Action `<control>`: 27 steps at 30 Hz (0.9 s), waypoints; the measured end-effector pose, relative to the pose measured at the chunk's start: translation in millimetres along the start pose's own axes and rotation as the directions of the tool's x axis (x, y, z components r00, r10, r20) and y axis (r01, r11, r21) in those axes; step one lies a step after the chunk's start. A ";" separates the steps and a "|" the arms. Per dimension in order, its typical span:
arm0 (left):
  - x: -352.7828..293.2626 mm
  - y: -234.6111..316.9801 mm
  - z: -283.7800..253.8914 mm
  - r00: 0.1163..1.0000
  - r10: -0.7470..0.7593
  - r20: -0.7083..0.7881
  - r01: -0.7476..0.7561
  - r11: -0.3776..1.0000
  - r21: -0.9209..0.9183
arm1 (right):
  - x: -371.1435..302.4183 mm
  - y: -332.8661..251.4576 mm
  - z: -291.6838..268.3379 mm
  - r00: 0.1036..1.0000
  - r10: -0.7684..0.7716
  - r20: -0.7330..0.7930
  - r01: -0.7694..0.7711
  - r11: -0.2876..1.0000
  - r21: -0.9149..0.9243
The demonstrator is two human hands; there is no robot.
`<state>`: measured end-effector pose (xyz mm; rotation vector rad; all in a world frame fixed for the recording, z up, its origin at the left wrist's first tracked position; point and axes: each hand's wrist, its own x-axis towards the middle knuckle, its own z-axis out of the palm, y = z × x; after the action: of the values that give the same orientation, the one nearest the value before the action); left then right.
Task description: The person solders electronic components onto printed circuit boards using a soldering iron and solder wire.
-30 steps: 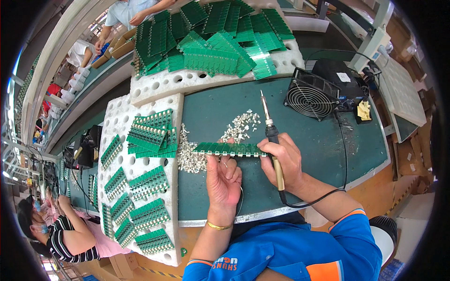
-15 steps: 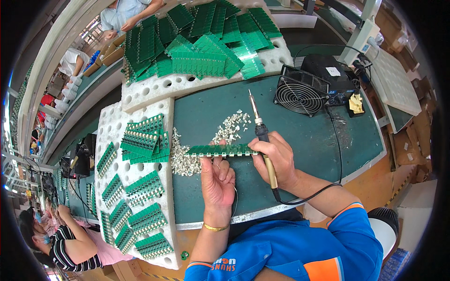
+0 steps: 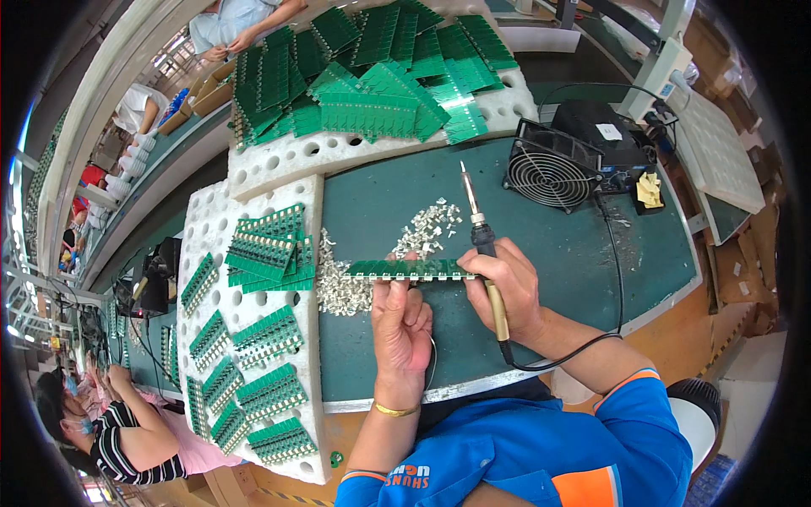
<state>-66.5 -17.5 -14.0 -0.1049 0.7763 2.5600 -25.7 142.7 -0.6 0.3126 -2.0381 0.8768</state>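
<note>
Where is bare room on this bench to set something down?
Bare dark green benchtop between the black round-grilled fan, right hand and black cable. Crowded: small white parts near the left hand; green circuit boards on white foam.

Your left hand (image 3: 401,338): some fingers run behind the green board (image 3: 410,269), partly hidden. Your right hand (image 3: 514,291) covers the board's right end and part of the soldering iron (image 3: 498,313). White bits (image 3: 342,291): too small to tell singly. Piled boards (image 3: 372,114) overlap, lower ones mostly covered. Upper edge cuts off a co-worker (image 3: 226,27); lower edge, your blue shirt (image 3: 498,452).
</note>
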 end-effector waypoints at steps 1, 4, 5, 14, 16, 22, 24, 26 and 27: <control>-0.2 1.1 0.3 1.000 -0.022 -0.008 0.022 1.000 -0.018 | 0.3 -0.2 0.1 1.000 -0.003 -0.005 0.003 1.000 -0.003; -1.3 0.2 0.6 1.000 0.008 0.017 -0.008 1.000 0.011 | 1.6 -1.5 -0.9 1.000 -0.002 -0.006 0.002 1.000 0.006; -1.4 0.2 0.4 0.999 0.023 0.040 -0.024 0.999 0.040 | 2.5 -2.2 -1.3 1.000 0.004 0.001 -0.004 1.000 0.005; -1.9 0.1 0.4 0.999 0.012 0.044 -0.013 1.000 0.025 | 4.1 -3.9 -1.5 1.000 -0.008 -0.012 0.008 1.000 -0.008; -2.0 -0.7 1.0 0.999 0.012 0.042 -0.013 1.000 0.026 | 4.4 -4.9 -2.3 1.000 0.003 -0.001 -0.003 1.000 -0.006; -1.5 -3.6 2.2 1.000 -0.002 0.026 0.001 0.999 0.037 | 2.8 -3.0 -5.6 1.000 -0.002 -0.006 0.001 1.000 -0.010; -0.5 -3.6 0.1 1.000 0.005 0.022 -0.006 0.998 0.061 | 2.6 -2.4 -6.2 1.000 -0.014 0.007 0.014 1.000 -0.026; -1.1 -2.1 1.6 1.000 -0.011 0.014 0.010 0.998 0.059 | 2.0 -2.4 -5.9 0.999 -0.041 0.012 0.041 0.998 -0.037; -1.2 -1.2 2.9 1.000 -0.012 0.001 0.012 0.998 0.062 | 2.0 -3.2 -6.8 0.999 -0.035 0.014 0.036 0.998 -0.052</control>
<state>-64.7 -15.5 -11.9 -0.0882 0.8511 2.5219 -21.0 145.2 5.1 0.3251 -2.0579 0.8001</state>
